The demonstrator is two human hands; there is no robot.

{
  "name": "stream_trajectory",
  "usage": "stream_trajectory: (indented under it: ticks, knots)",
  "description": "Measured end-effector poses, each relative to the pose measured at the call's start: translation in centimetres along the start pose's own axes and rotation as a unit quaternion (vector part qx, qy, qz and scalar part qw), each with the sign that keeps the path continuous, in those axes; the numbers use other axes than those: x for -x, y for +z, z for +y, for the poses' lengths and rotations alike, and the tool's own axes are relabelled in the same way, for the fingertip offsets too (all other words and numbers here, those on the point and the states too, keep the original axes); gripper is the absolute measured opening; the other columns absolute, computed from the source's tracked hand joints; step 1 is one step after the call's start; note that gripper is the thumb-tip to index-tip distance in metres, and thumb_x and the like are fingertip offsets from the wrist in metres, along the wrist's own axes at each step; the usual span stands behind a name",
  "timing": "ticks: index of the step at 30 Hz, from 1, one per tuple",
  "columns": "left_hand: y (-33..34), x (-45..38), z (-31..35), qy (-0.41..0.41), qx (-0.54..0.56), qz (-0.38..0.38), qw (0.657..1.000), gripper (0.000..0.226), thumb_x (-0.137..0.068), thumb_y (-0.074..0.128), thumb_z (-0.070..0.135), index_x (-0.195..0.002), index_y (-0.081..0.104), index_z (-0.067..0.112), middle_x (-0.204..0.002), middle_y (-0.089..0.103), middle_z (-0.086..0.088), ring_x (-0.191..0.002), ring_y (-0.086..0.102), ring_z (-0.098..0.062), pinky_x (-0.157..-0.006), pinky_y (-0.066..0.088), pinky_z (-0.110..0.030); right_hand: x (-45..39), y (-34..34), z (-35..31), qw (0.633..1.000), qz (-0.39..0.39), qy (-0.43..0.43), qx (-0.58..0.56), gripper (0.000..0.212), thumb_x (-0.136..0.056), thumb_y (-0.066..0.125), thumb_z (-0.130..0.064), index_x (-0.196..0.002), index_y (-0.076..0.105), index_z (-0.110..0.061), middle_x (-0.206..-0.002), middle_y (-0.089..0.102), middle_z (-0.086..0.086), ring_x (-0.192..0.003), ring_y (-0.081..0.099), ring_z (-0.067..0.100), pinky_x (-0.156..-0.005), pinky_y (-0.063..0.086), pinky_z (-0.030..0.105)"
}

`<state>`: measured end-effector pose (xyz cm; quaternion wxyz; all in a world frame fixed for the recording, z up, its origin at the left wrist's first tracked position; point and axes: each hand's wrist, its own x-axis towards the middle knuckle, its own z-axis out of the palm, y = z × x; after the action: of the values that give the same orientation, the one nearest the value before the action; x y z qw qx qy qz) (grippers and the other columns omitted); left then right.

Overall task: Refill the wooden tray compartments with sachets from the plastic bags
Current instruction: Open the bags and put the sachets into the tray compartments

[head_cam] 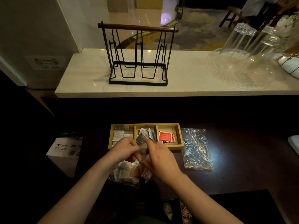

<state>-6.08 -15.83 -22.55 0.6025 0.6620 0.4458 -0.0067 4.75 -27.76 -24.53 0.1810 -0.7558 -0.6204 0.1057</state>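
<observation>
My right hand point(159, 156), fingers spread, and my left hand point(125, 147), curled in a pinching grip on something I cannot make out, hover over the clear plastic bag of sachets point(129, 172), with the three-compartment wooden tray point(178, 147) just above, centre frame.

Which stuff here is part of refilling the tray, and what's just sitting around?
Job:
wooden tray
red sachets
bag of sachets
empty plastic bag
left hand
right hand

Lying about:
wire rack
glassware
A4 paper box
</observation>
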Motion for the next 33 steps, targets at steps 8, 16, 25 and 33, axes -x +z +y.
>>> stream_trajectory:
  ticks: [8,16,25,33]
  knots:
    - [-1.1,0.0,-1.0,0.026,0.067,0.012,0.997,0.022,-0.096,0.049,0.019,-0.081,0.060,0.007,-0.063,0.066,-0.005,-0.051,0.057,-0.011,-0.052,0.050,-0.023,-2.1,-0.8,0.7,0.994,-0.051,0.053,-0.086,0.013,-0.090,0.057,-0.012,-0.101,0.064,-0.013,-0.093,0.070,0.003,-0.082,0.065,0.014,-0.064,0.043,0.017]
    - [1.7,-1.8,-7.2,-0.195,0.276,-0.020,0.941,0.054,-0.094,0.038,0.053,-0.122,0.053,0.010,-0.104,0.066,-0.015,-0.089,0.066,-0.031,-0.066,0.056,-0.042,-4.4,-7.3,0.2,0.973,-0.032,-0.016,-0.229,0.006,-0.086,0.067,-0.014,-0.086,0.069,-0.009,-0.070,0.070,-0.001,-0.064,0.065,0.010,-0.064,0.052,0.025]
    - [1.3,-2.0,-4.6,-0.098,0.347,0.085,0.929,0.030,-0.096,0.049,0.032,-0.113,0.060,0.011,-0.094,0.069,-0.010,-0.071,0.066,-0.021,-0.039,0.047,-0.026,-6.1,-9.5,3.7,0.963,0.051,0.042,-0.260,0.012,-0.077,0.075,-0.024,-0.081,0.066,-0.016,-0.075,0.069,0.001,-0.074,0.067,0.021,-0.072,0.056,0.047]
    - [-0.8,-2.8,-2.7,0.040,0.049,0.255,0.965,0.025,-0.100,0.040,0.026,-0.091,0.057,0.011,-0.080,0.064,-0.009,-0.057,0.061,-0.018,-0.036,0.044,-0.024,-6.9,-8.5,7.5,0.974,0.088,0.102,-0.180,0.003,-0.083,0.069,-0.024,-0.086,0.069,-0.023,-0.080,0.070,-0.005,-0.077,0.066,0.011,-0.075,0.056,0.037]
